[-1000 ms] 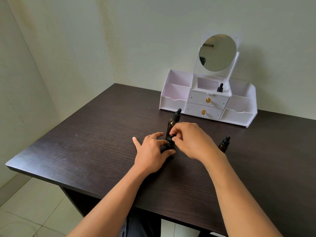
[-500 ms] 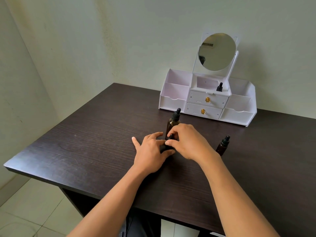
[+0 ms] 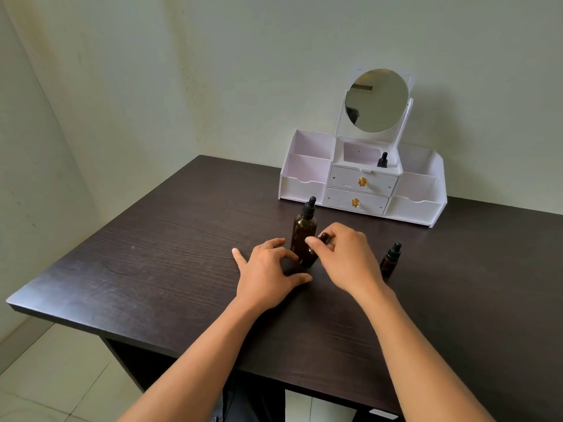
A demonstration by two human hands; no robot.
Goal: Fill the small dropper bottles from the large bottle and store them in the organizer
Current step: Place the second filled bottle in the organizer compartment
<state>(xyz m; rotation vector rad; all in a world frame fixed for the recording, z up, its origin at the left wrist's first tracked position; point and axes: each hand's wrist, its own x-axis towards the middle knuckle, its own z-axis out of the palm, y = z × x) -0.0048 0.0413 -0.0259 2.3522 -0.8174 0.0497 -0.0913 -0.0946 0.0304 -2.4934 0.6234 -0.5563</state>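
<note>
A large amber dropper bottle (image 3: 304, 229) with a black cap stands mid-table. Just in front of it stands a small dark dropper bottle (image 3: 308, 259), mostly hidden by my hands. My left hand (image 3: 268, 272) curls round its base on the table. My right hand (image 3: 344, 257) pinches its black dropper cap (image 3: 323, 238) between thumb and fingers. Another small dropper bottle (image 3: 390, 259) stands to the right, capped. A third small bottle (image 3: 382, 160) sits in the top middle compartment of the white organizer (image 3: 304, 187).
The organizer has a round mirror (image 3: 376, 100), two drawers with gold knobs and open side bins, and stands against the back wall. The dark wooden table (image 3: 152, 269) ends at the left and near edges; tiled floor lies below.
My right hand has lifted slightly with the dropper cap, which now shows above the small bottle. My left hand stays at the bottle's base.
</note>
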